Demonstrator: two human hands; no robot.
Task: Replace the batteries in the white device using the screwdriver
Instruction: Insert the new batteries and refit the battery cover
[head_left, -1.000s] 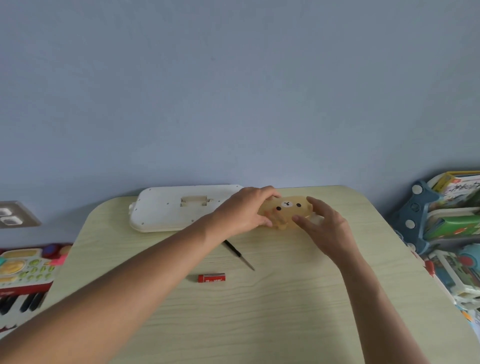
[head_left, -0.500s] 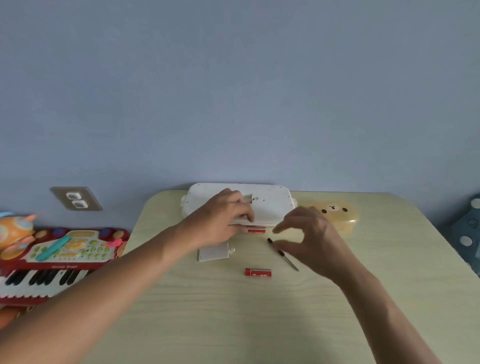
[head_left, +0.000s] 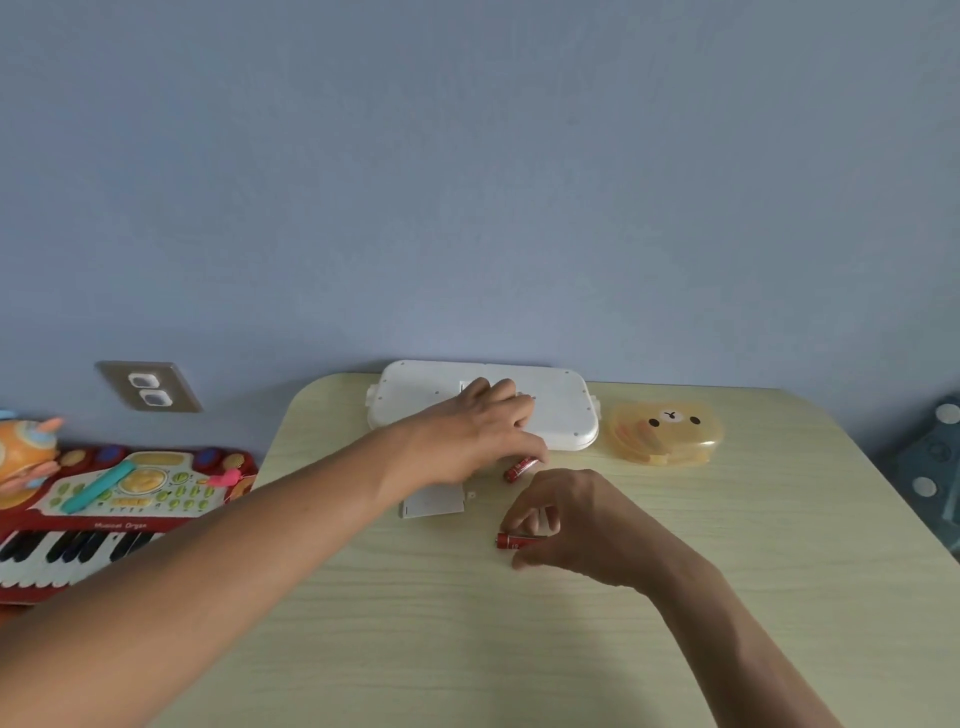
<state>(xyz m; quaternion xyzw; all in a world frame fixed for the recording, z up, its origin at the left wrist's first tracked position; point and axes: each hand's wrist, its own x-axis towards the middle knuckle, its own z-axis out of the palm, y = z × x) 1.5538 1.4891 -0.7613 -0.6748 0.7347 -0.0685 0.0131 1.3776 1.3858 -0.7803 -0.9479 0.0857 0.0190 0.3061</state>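
The white device (head_left: 563, 413) lies face down at the table's back edge. My left hand (head_left: 475, 434) rests on it, fingers over the battery opening and apart. Its thumb tip touches a red battery (head_left: 521, 467) that lies tilted just in front of the device. The white battery cover (head_left: 434, 503) lies on the table below my left wrist. My right hand (head_left: 576, 519) is lower, with thumb and fingers pinched on a second red battery (head_left: 511, 541) at table level. The screwdriver is hidden, probably behind my right hand.
A yellow bear-faced plastic box (head_left: 665, 434) sits right of the device. A red toy keyboard (head_left: 104, 509) and an orange toy (head_left: 26, 452) stand off the pale wooden table (head_left: 467, 649) to the left. A wall socket (head_left: 148, 387) is behind them.
My right hand has dropped from the screwdriver to the loose red battery and closed on it. The battery by the device has tilted at my left thumb.
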